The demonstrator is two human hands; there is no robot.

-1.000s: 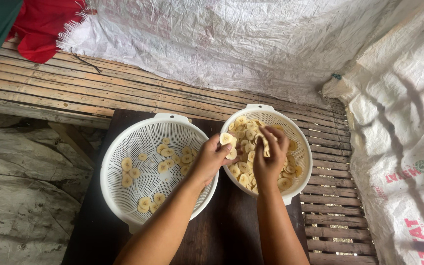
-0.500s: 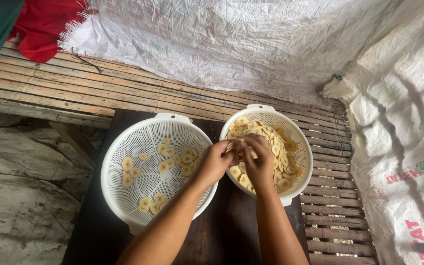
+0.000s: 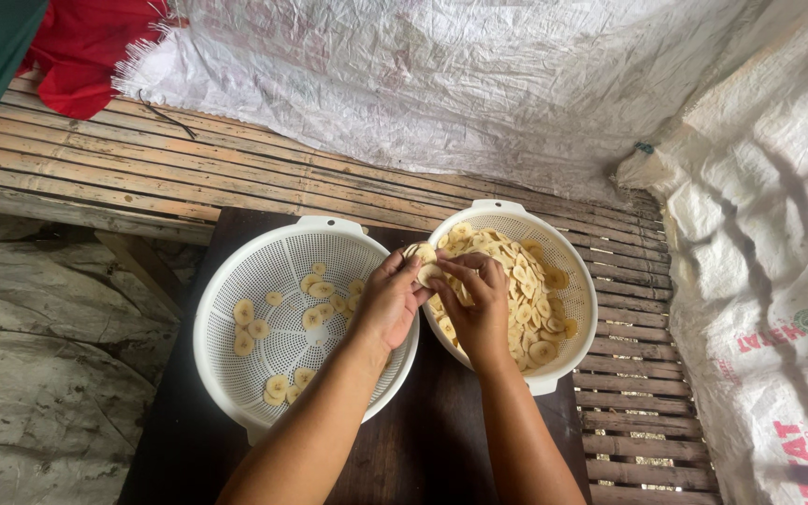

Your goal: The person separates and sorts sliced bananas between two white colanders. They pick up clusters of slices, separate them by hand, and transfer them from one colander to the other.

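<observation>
Two white perforated colanders stand side by side on a dark wooden table (image 3: 423, 440). The left colander (image 3: 236, 309) holds several scattered pale banana slices (image 3: 278, 383). The right colander (image 3: 572, 281) is piled with many slices (image 3: 530, 299). My left hand (image 3: 387, 301) and my right hand (image 3: 475, 299) meet over the gap between the two rims. Together their fingertips pinch a small clump of stuck slices (image 3: 425, 264), the left thumb on one slice and the right fingers on another.
A slatted bamboo bench (image 3: 142, 178) runs behind and to the right of the table. White woven sacking (image 3: 479, 84) hangs at the back and drapes on the right (image 3: 778, 309). A red cloth (image 3: 86, 56) lies at top left. Grey rock (image 3: 39, 355) is at left.
Both hands have come together from over the right colander to the gap between the rims, and now pinch a clump of slices between them.
</observation>
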